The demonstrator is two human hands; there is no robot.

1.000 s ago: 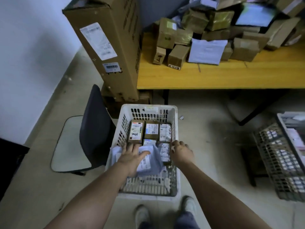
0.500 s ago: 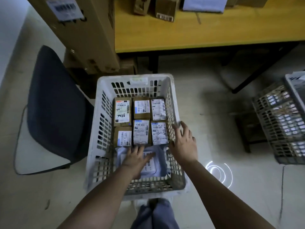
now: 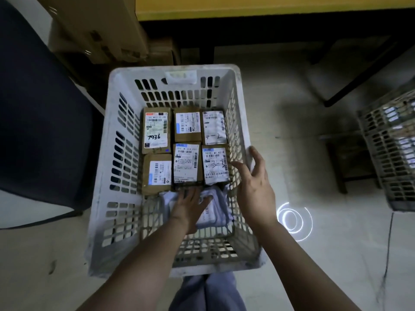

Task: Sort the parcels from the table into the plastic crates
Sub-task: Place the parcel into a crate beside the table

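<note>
parcels are lying in the white plastic crate [image 3: 235, 90] on the floor, directly under both hands in the head view. six brown boxed parcels [image 3: 187, 127] are sitting label-up in two tight rows just beyond the fingertips, probably so the labels can be read and the floor of the crate fills evenly. the soft grey mailer bag [image 3: 216, 209] is lying in the nearer part of the crate, touching the near row of boxes.

the left hand [image 3: 189, 209] is resting flat on the mailer, fingers spread and fairly straight, pressing rather than pinching; this looks like flattening or nudging it into the free space. the right hand [image 3: 254, 185] is hanging open at the right wall of the crate, fingers relaxed and apart, gripping nothing; whether it is touching the rim i cannot tell.

the yellow table [image 3: 269, 6] is showing only as a strip of its edge far beyond the hands, so the parcels waiting on it are cut off. left of the left arm a dark chair [image 3: 40, 108] is filling the side, and a tall cardboard carton [image 3: 101, 25] is cropped beyond it. to the right of the right hand a second grey crate [image 3: 388, 140] is half out of view, its contents too dim to read. a bright ring [image 3: 292, 218] on the floor by the right wrist is hard to identify. most label print is too small to make out.
</note>
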